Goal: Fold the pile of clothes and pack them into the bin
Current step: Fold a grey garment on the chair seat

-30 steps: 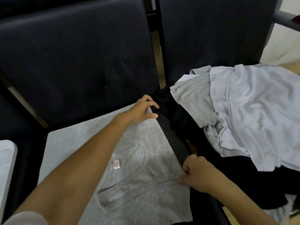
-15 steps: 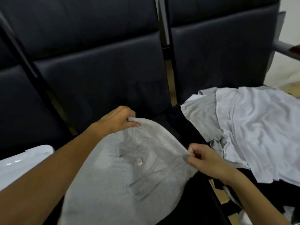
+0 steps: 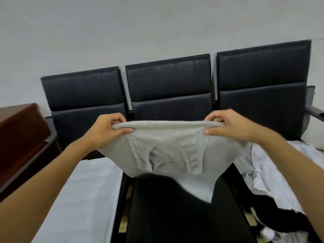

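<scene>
Three black padded seats (image 3: 168, 95) are counted in one row against a plain pale wall (image 3: 122, 28). One grey garment (image 3: 168, 155) is held up in the air above the middle seat pan (image 3: 168, 211), well clear of it. One heap of remaining clothes (image 3: 273, 176), white, pale grey and black, is seen on the right-hand seat. One white surface (image 3: 82, 199) is noted over the left seat; what it is cannot be told. Two hands are recorded. The upper edge of the garment is pinched at its left end by the left hand (image 3: 107, 130), with the fingers (image 3: 121, 131) curled round a bunched fold. The right end is gripped by the right hand (image 3: 228, 127), the thumb being pressed beneath the fabric and the other fingers curled over it. The edge is stretched nearly straight between the two hands, and the rest hangs loose and creased below. A brown wooden unit (image 3: 19, 130) is observed at the far left, and an armrest (image 3: 313, 111) at the far right.
</scene>
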A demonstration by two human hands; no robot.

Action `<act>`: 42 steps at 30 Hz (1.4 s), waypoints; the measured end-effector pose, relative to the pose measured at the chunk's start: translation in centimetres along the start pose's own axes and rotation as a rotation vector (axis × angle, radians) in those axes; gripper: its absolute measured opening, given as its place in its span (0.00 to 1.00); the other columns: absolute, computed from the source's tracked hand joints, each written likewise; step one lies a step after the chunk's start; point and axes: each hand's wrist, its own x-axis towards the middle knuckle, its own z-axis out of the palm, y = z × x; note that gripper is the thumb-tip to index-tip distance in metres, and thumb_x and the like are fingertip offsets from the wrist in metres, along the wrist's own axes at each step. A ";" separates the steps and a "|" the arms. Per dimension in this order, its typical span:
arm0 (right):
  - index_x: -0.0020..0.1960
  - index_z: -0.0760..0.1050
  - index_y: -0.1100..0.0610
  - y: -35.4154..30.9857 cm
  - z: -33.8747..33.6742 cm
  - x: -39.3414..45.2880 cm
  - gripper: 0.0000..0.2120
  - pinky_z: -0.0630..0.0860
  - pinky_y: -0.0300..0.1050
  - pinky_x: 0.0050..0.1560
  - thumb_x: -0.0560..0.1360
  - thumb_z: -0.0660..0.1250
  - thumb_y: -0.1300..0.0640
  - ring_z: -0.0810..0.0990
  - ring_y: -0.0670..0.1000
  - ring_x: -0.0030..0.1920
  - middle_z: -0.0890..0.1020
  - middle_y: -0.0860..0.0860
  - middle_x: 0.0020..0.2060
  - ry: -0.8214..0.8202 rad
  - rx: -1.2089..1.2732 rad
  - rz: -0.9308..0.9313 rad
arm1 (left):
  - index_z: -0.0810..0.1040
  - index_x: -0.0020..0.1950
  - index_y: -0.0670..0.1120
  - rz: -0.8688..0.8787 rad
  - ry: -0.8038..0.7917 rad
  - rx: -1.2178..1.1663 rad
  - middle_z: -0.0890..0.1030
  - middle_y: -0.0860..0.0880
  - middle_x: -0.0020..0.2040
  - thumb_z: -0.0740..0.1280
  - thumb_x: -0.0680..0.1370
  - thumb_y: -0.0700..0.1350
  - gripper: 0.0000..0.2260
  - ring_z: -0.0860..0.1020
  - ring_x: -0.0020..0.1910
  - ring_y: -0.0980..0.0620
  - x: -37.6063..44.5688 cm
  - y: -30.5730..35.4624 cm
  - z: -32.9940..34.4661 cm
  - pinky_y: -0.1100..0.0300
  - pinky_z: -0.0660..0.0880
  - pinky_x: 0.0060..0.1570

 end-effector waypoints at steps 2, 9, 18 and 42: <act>0.44 0.84 0.51 -3.7 -2.4 -1.8 0.09 0.78 0.40 0.39 0.72 0.74 0.46 0.83 0.47 0.39 0.85 0.47 0.38 -0.078 -0.062 -0.010 | 0.82 0.41 0.51 -0.009 -0.011 0.014 0.83 0.56 0.40 0.77 0.70 0.49 0.05 0.81 0.40 0.58 -2.7 1.7 -2.9 0.63 0.77 0.41; 0.43 0.85 0.47 -9.0 -6.0 -4.9 0.10 0.77 0.40 0.43 0.76 0.67 0.44 0.84 0.45 0.42 0.85 0.46 0.40 -0.151 -0.117 -0.058 | 0.83 0.42 0.48 0.006 -0.021 -0.030 0.84 0.53 0.41 0.74 0.71 0.51 0.07 0.82 0.38 0.57 -7.9 4.4 -7.5 0.66 0.79 0.37; 0.40 0.84 0.52 1.3 1.4 2.5 0.11 0.75 0.40 0.42 0.76 0.70 0.48 0.81 0.43 0.37 0.84 0.45 0.35 -0.328 -0.232 0.144 | 0.80 0.39 0.43 -0.213 -0.282 0.093 0.79 0.40 0.38 0.70 0.72 0.60 0.20 0.78 0.39 0.42 -3.9 -5.5 2.4 0.51 0.76 0.39; 0.53 0.78 0.55 19.3 15.6 10.5 0.05 0.76 0.55 0.45 0.81 0.63 0.58 0.77 0.53 0.42 0.77 0.51 0.41 0.089 -0.283 -0.017 | 0.70 0.52 0.43 0.090 0.007 0.541 0.78 0.42 0.44 0.57 0.83 0.53 0.13 0.77 0.33 0.35 3.4 -19.1 19.5 0.47 0.72 0.32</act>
